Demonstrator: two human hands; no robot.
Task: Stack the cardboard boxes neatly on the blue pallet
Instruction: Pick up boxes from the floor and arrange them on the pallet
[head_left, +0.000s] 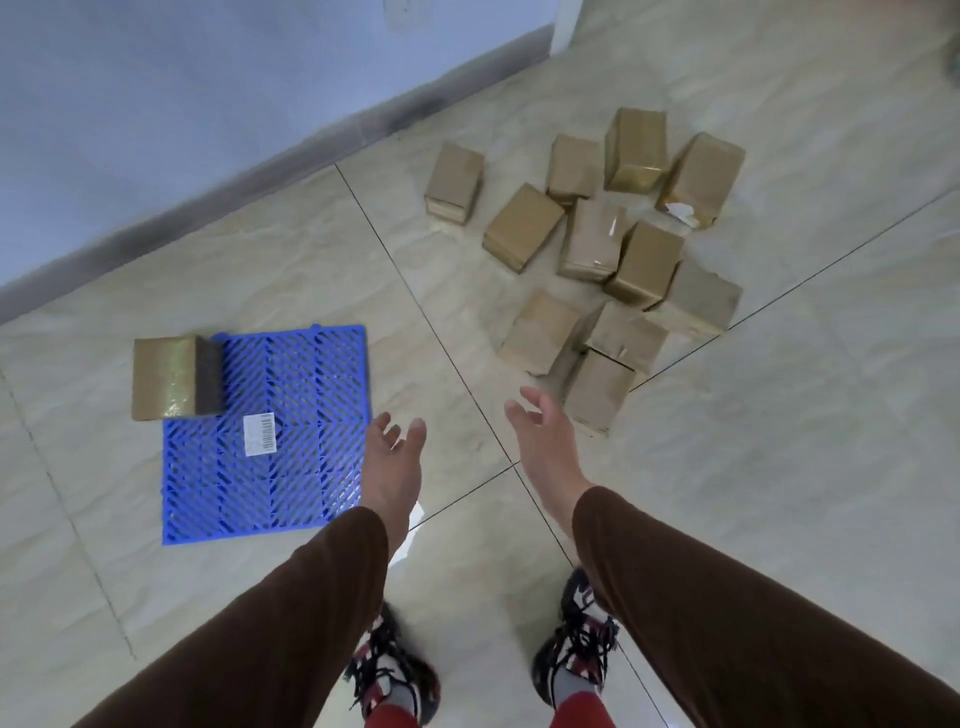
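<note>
1. The blue pallet (291, 467) lies flat on the floor (779, 493) at left of centre in the frame. It looks like a stiff plastic grid with a white barcode label (260, 434) on it; you need not lift it.
2. The loose boxes (597, 260) sit in a scattered heap in the upper right, several touching or leaning on one another. They look like small taped cardboard cartons, probably light and fairly rigid, though the tape may be slick. Take each by two opposite sides, not by a flap.
3. One box (165, 378) already stands on the pallet's upper-left corner, overhanging its left edge a little. You may want to square it up.
4. The nearest box (597, 389) of the heap lies just beyond your right hand (540, 436), not yet touched. It looks creased, so grip it gently.
5. Your right hand is open, fingers spread toward that box, holding nothing.
6. Your left hand (392, 457) is open too, empty, hanging over the pallet's right edge, well apart from the heap.
</note>
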